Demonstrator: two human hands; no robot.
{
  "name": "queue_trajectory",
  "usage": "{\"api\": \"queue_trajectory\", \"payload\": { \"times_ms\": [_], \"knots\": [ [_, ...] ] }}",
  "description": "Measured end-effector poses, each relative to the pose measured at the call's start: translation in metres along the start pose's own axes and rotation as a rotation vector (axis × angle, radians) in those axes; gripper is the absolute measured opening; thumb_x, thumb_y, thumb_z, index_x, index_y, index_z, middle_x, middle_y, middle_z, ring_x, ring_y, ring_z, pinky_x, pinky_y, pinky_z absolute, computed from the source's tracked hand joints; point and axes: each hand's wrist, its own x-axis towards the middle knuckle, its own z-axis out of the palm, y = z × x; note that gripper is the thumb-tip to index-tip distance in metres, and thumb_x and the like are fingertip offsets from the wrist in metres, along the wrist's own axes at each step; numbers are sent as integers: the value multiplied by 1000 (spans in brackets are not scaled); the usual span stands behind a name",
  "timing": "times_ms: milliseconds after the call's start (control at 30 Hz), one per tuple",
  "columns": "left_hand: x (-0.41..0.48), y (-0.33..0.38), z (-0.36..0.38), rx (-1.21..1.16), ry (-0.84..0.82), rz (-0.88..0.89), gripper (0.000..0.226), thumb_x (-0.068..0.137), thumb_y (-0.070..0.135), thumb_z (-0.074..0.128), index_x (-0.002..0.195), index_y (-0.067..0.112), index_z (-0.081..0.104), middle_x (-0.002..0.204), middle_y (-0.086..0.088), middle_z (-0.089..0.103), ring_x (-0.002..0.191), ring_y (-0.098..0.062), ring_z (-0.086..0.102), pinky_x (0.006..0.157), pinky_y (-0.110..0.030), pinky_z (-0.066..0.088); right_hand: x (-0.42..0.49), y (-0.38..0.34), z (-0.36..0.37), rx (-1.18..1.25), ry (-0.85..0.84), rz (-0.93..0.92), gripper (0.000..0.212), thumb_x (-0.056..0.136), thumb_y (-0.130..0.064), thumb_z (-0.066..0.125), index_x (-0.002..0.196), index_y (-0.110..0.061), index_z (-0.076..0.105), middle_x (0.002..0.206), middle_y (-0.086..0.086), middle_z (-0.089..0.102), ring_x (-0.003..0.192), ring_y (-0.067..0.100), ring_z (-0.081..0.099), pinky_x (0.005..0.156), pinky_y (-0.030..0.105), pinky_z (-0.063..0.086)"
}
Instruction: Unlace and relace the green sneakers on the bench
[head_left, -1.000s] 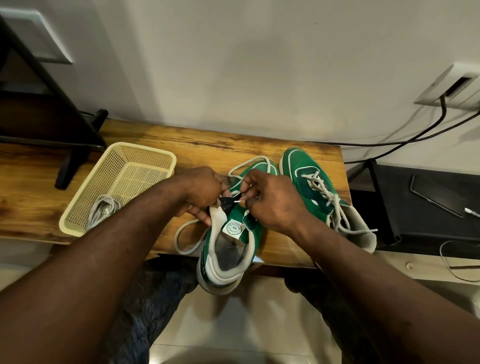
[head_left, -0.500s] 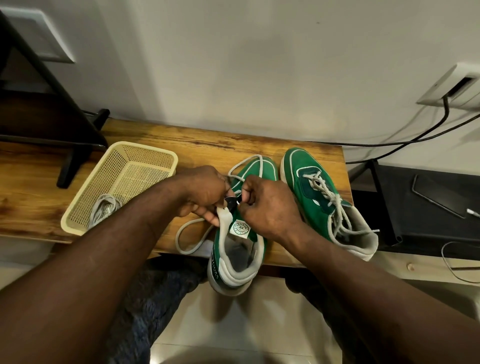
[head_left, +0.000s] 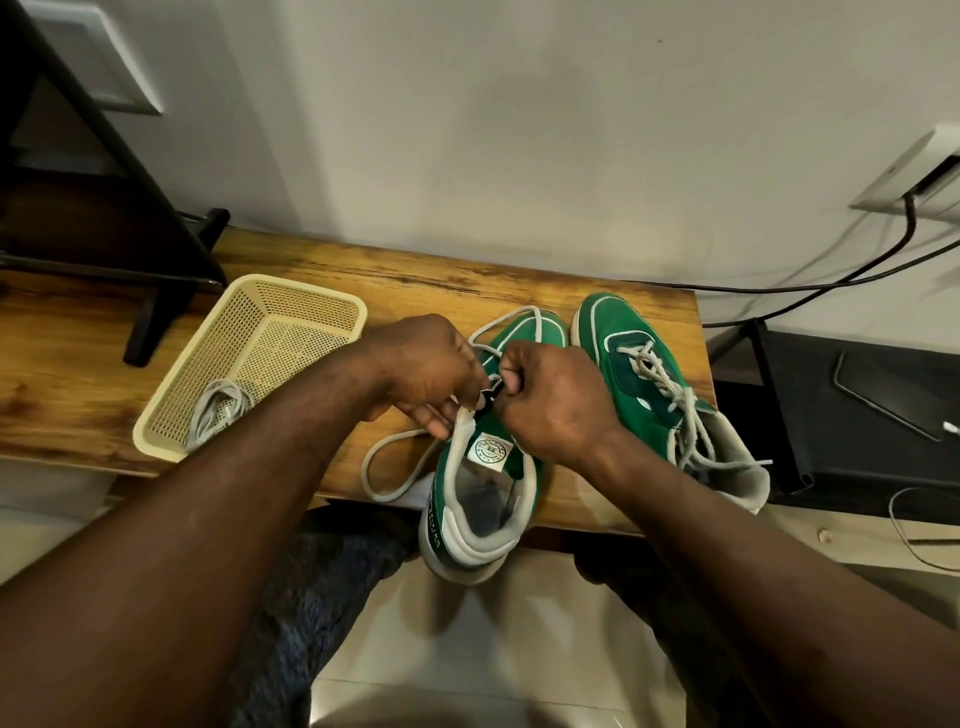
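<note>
Two green sneakers stand on the wooden bench (head_left: 363, 275). The left sneaker (head_left: 483, 499) has its heel over the bench's front edge. Its grey lace (head_left: 384, 467) loops loose on the wood and around the toe. My left hand (head_left: 426, 369) and my right hand (head_left: 556, 400) meet over its tongue, fingers curled, pinching the lace at the upper eyelets. The eyelets themselves are hidden by my fingers. The right sneaker (head_left: 623, 338) is laced with its lace ends hanging loose.
A cream mesh basket (head_left: 291, 312) with a coiled grey lace (head_left: 218, 415) sits at the left on the bench. A black stand (head_left: 156, 291) rests at the far left. A black low table (head_left: 857, 415) with a phone and cables lies to the right.
Both hands shifted slightly away along the left sneaker's tongue, still working the lace. The sneaker turned a little, its heel swinging right.
</note>
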Motion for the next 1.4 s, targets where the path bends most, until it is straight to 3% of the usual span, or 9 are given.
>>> {"api": "queue_trajectory", "payload": {
  "times_ms": [200, 333, 433, 700, 833, 1000, 1167, 1400],
  "knots": [
    [1, -2, 5, -28, 53, 17, 9, 101, 9, 68, 104, 6, 75, 88, -14, 78, 66, -20, 74, 62, -33, 64, 2, 7, 7, 107, -10, 71, 34, 78, -7, 78, 65, -22, 50, 62, -7, 58, 60, 12, 54, 59, 31, 45],
    [2, -1, 6, -1, 100, 38, 8, 100, 12, 69, 105, 10, 75, 87, -12, 78, 63, -17, 73, 61, -32, 64, 5, 13, 10, 296, -17, 138, 25, 66, -20, 78, 66, -25, 53, 68, 4, 68, 74, 27, 72, 70, 54, 61],
    [2, -1, 6, 10, 161, 61, 6, 99, 13, 71, 103, 12, 76, 86, -9, 78, 60, -14, 72, 57, -28, 63, 7, 18, 9, 348, -4, 156, 32, 66, -18, 84, 65, -29, 54, 71, 7, 70, 78, 33, 74, 70, 59, 62],
    [11, -4, 16, -19, 222, 2, 3, 100, 18, 71, 101, 19, 73, 90, -13, 78, 75, -26, 77, 73, -46, 67, 7, 18, 15, 299, 31, 168, 41, 75, -9, 86, 62, -25, 50, 69, 4, 69, 78, 24, 75, 71, 53, 63],
    [15, -9, 9, -135, 140, -69, 13, 103, 6, 63, 97, 12, 74, 90, -20, 78, 61, -24, 72, 64, -40, 65, 7, 20, 16, 373, 29, 197, 41, 73, -10, 86, 62, -27, 52, 72, 10, 70, 83, 29, 77, 73, 57, 63],
    [13, -15, 2, -205, 66, -84, 19, 98, -2, 61, 107, 5, 76, 91, -19, 80, 72, -27, 77, 61, -35, 64, 9, 24, 14, 416, 2, 213, 36, 67, -15, 87, 65, -27, 53, 76, 14, 72, 85, 36, 76, 75, 61, 61],
    [17, -11, 9, -143, 98, -47, 14, 95, 0, 67, 104, 5, 75, 85, -19, 79, 60, -23, 74, 57, -35, 64, 9, 26, 19, 263, 20, 133, 35, 76, -14, 85, 67, -27, 54, 70, 3, 71, 78, 23, 75, 73, 52, 63],
    [23, 3, 12, 184, 162, 17, 13, 95, 8, 72, 89, 18, 79, 79, -8, 79, 65, -21, 78, 66, -40, 67, 2, 28, 23, 177, 73, 92, 39, 85, -2, 77, 67, -20, 48, 70, 2, 68, 78, 11, 74, 70, 45, 63]
  ]
}}
